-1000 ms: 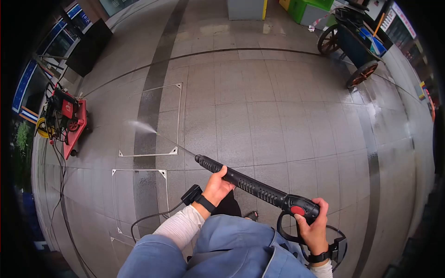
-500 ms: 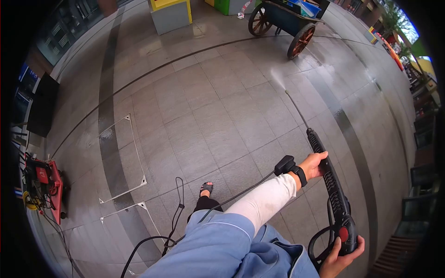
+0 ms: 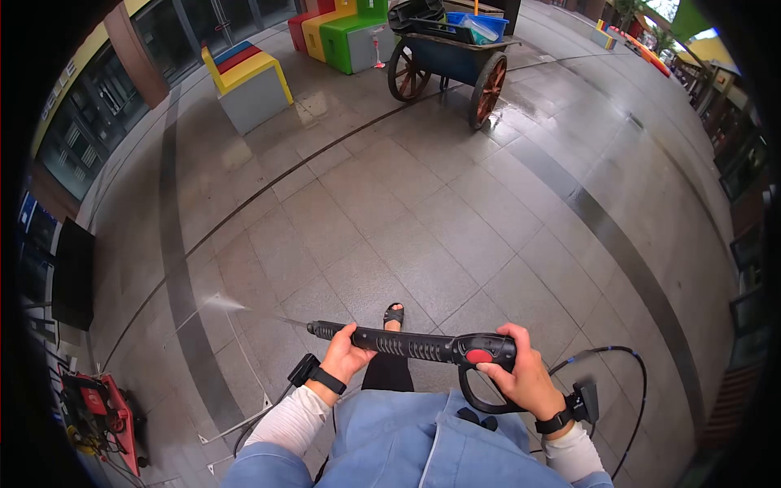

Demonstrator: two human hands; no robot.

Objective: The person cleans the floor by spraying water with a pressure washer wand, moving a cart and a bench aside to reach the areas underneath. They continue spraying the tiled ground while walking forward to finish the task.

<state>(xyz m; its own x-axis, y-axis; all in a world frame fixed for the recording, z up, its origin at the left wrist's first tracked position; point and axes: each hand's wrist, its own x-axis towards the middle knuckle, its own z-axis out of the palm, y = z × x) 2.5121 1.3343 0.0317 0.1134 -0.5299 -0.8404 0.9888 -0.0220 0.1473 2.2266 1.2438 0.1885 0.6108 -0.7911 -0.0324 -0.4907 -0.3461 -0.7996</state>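
A black pressure washer gun (image 3: 411, 345) with a red button lies almost level across my front, its lance pointing left. My left hand (image 3: 348, 355) is wrapped round the ribbed barrel near the lance. At the rear, my right hand (image 3: 530, 376) grips the handle, thumb beside the red button; its trigger fingers are partly hidden. White water spray (image 3: 221, 302) leaves the blurred lance tip low over the paving (image 3: 390, 203). A dark hose (image 3: 643, 382) curves away to the right of my right hand.
A wheeled cart (image 3: 451, 61) loaded with bins stands ahead. Coloured block seats (image 3: 256, 106) are at the upper left. A red machine on a trolley (image 3: 122, 423) sits at lower left. White frame corners (image 3: 232, 427) lie on the wet paving near my sandalled foot (image 3: 394, 314).
The gun has swung from pointing forward on the right to pointing left across my body. Its spray has moved to the left paving. Both hands have kept their hold, and my view has tilted up.
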